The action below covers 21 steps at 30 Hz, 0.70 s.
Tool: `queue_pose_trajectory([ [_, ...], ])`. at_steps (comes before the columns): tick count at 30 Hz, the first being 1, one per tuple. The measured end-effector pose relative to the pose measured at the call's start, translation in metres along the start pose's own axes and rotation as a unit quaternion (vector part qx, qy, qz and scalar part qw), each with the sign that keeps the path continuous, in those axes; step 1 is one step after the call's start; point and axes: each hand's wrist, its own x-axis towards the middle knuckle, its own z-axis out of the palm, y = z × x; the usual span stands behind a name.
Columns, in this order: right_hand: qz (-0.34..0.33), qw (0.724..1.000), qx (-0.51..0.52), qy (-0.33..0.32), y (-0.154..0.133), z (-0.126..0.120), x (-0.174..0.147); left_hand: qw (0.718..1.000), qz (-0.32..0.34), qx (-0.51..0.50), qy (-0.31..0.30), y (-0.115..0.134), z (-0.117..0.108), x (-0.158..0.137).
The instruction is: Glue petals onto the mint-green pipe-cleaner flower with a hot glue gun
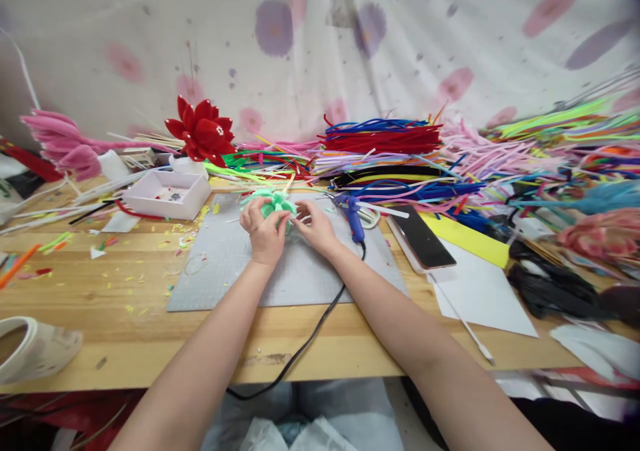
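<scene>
Both hands work one green pipe-cleaner flower point(276, 206): left hand point(264, 232) wrapped around it, right hand point(314, 227) pinching its edge. One blue glue gun point(353, 215), one phone point(419, 236), one red flower point(201, 131) sit on the desk point(125, 331); no writing is legible.

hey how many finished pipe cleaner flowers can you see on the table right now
3. A red fuzzy pipe-cleaner flower stands behind the white box; a pink one lies far left; a green one is held between the left hand and right hand. Others may hide in the pile.
</scene>
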Motion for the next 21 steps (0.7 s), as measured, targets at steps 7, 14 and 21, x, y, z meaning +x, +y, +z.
queue_pose_trajectory([
  [7,-0.045,0.994,-0.099,0.021,-0.002,0.004,0.004,0.998,-0.054,-0.024,0.018,-0.002,0.004,0.000],
  [14,-0.061,0.984,-0.168,0.016,-0.008,0.009,0.006,0.991,-0.106,-0.070,0.052,-0.008,0.005,-0.001],
  [21,-0.063,0.968,-0.241,0.022,-0.019,0.010,0.012,0.972,-0.184,-0.124,0.073,-0.010,0.006,0.002],
])
